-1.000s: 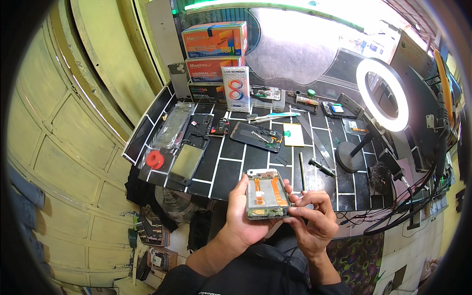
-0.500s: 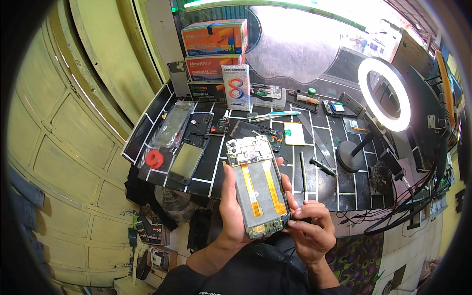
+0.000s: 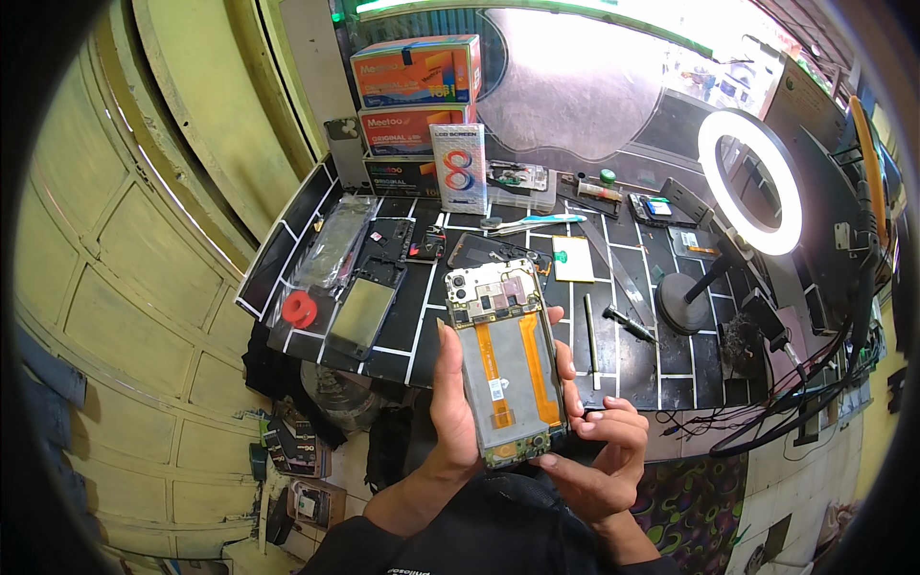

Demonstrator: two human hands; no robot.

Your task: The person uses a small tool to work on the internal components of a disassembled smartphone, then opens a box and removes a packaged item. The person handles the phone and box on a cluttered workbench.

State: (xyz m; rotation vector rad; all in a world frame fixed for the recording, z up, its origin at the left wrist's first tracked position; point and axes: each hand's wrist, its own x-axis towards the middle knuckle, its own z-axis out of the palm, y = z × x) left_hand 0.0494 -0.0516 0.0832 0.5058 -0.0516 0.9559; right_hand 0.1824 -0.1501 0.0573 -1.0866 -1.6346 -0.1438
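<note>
An opened phone (image 3: 508, 374) with its back cover off lies tilted in my left hand (image 3: 452, 412). The thumb runs along the phone's left edge and the fingertips wrap round its right edge. Its bare insides face up: a circuit board with camera lenses at the top, two orange ribbon cables (image 3: 540, 374) over a grey middle, and a small green board (image 3: 516, 448) at the bottom. By the phone's lower right corner is my right hand (image 3: 609, 465), its thumb tip at the bottom edge and its bent fingers apart from the thumb. I see nothing held between them.
Behind the phone, the black table (image 3: 412, 326) with white lines bears a dark phone part (image 3: 479, 251), a phone frame (image 3: 364, 311), a red spool (image 3: 299, 309), tweezers (image 3: 537, 223), and a thin rod (image 3: 591, 340). A ring light (image 3: 714, 182) stands right; stacked boxes (image 3: 417, 72) stand at the back.
My right thumb has shifted down and left to the phone's bottom edge, and the fingers have opened away from it. The phone has turned slightly in my left hand.
</note>
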